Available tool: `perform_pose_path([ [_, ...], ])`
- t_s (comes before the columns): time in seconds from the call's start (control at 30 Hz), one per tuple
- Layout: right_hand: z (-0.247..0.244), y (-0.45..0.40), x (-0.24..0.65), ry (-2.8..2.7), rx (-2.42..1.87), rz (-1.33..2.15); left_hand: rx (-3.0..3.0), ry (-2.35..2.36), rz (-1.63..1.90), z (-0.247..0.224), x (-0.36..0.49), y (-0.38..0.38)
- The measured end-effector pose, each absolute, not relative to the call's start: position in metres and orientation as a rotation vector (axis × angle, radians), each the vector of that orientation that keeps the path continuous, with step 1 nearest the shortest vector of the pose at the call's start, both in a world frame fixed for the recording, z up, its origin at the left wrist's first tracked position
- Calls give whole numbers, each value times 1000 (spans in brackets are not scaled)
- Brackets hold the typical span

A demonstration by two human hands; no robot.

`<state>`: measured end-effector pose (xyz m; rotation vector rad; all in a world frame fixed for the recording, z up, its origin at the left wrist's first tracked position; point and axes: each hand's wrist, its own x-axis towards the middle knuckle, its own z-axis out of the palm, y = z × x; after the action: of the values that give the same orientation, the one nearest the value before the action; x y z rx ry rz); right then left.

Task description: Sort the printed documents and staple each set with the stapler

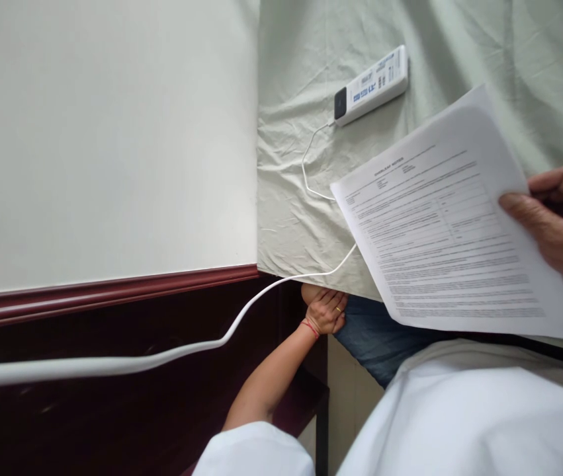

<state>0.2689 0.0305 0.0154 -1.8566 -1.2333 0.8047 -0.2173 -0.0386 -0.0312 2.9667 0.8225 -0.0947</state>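
Observation:
My right hand (562, 218) grips the right edge of some printed papers (440, 231), with the thumb on top. The sheets are tilted above the cloth, and rows of small text and a table fill the top page. Low in the middle, my left hand (328, 311) is bent beside the cloth's edge, against my dark blue trousers (375, 330). A ring and a red wrist thread show on it. Its fingers are pressed together over a skin-coloured shape, perhaps a foot, partly hidden by the cloth.
A white power bank (371, 86) with a dark end lies on the pale green cloth (296, 79). Its white cable (186, 354) passes behind the papers and runs off to the left. A white panel (112, 145) with a dark red wooden edge (112, 291) stands at left.

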Motion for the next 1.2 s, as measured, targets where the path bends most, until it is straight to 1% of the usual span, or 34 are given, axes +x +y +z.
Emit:
perform_pose_path([
  [0.33, 37, 33, 267, -1217, -1898, 862, 2942, 849, -137, -31, -216, -39],
  [0.6, 30, 35, 266, -1189, -1825, 821, 3021, 884, 55, -30, -209, -39],
  [0.67, 28, 36, 265, -1175, -1801, 789, 3016, 1004, 111, -32, -210, -43],
  [0.8, 30, 35, 265, -1176, -1747, 797, 2958, 1457, 347, -39, -208, -58],
  [0.9, 31, 33, 267, -1190, -1714, 824, 2816, 1827, 626, -51, -192, -78],
  [0.93, 30, 33, 267, -1198, -1702, 833, 2679, 2003, 779, -56, -183, -86],
  [1.0, 27, 32, 268, -1202, -1668, 837, 2506, 2179, 904, -64, -163, -101],
  [1.03, 25, 32, 268, -1200, -1650, 834, 2357, 2276, 913, -67, -153, -108],
  [1.1, 21, 32, 268, -1193, -1628, 828, 2146, 2412, 822, -68, -136, -117],
  [1.2, 19, 32, 268, -1188, -1630, 832, 2032, 2468, 761, -60, -127, -119],
])
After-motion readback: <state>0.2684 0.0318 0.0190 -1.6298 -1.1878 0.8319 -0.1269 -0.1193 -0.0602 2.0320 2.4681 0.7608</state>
